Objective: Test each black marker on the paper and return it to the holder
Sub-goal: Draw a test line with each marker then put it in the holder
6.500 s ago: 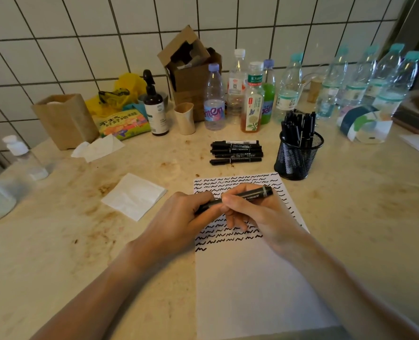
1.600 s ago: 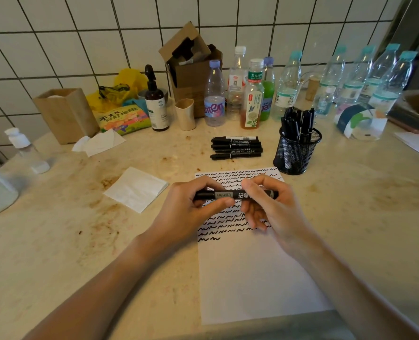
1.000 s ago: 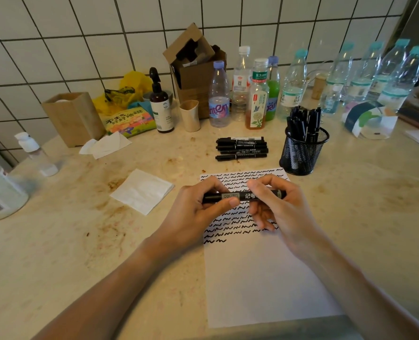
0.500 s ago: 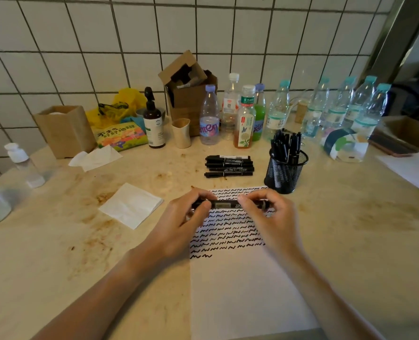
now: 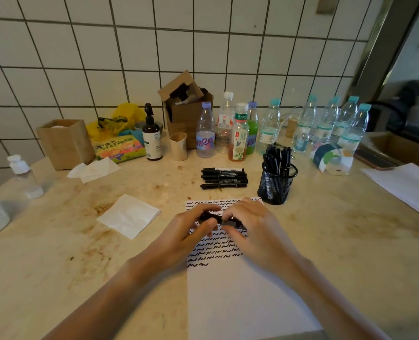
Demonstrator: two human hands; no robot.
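Above the upper part of the white paper sheet [image 5: 240, 303], which lies on the stained beige worktop [image 5: 56, 278], the left hand [image 5: 181, 238] and the right hand [image 5: 257, 231] hold one slim black marker pen [image 5: 218, 220] between them. It lies level, just over the rows of black wavy test lines. The grip of each hand is clamped on the marker: the left fingers are curled around one end, the right fingers pinch the other end. If a cap is on or off, I cannot tell, because the fingers cover both ends and the picture is blurred there.

I judge that the step in hand is the opening or the closing of this marker. If it is opening, the next move needs a pull apart and then a stroke on the free paper under the last line. If it is closing, the marker must go upright into the holder.

The round black wire-mesh holder [image 5: 276, 185] stands just beside the top right corner of the paper and contains many black markers, standing upright. Four more black markers [image 5: 224, 178] lie in a row on the worktop behind the paper. An open brown cardboard box [image 5: 186, 114] at the tiled wall holds dark things that I cannot identify.
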